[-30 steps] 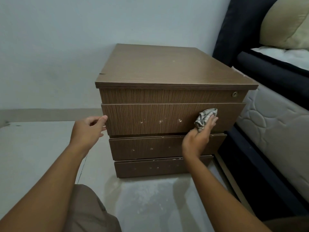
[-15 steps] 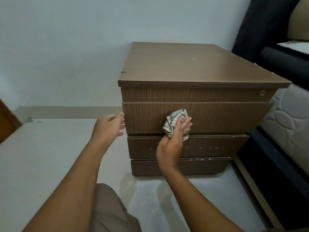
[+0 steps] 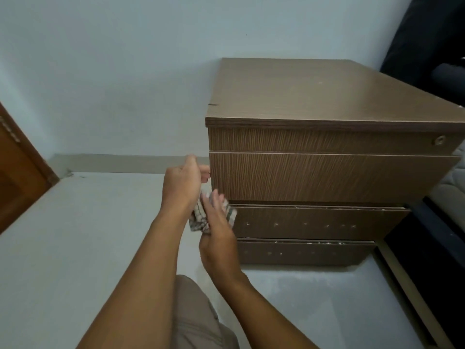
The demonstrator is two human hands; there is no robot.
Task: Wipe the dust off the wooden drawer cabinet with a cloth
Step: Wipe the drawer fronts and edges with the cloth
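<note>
A: Cabinet (image 3: 327, 177) right of centre, against the wall (image 3: 125, 71). Cloth (image 3: 198, 217) at centre, at the lower left corner of the top drawer (image 3: 327, 176), bunched between both hands.

B: Grip?

A: Right hand (image 3: 217, 238) flat over the cloth, fingers spread and pressing it toward the front of the middle drawer (image 3: 319, 221). Left hand (image 3: 182, 183) just above, curled at the cabinet's left edge. Touching the cloth or only bracing the wood? Cannot tell; fingertips hidden.

B: Progress?

A: Top drawer front looking clean, probably done. White specks on the middle and bottom drawer (image 3: 304, 253), pale grit along their top edges. Likely next.

B: Risks?

A: Cloth sitting half past the cabinet's edge, so a loose palm hold could let it slip to the floor (image 3: 75, 235). Pushing hard on a drawer front could shove the cabinet back or rock it, hence the bracing hand. Wiping downward could drop grit from the ledges onto the drawer below or the floor. Possibly a loaded cloth smearing dust instead of lifting it.
</note>
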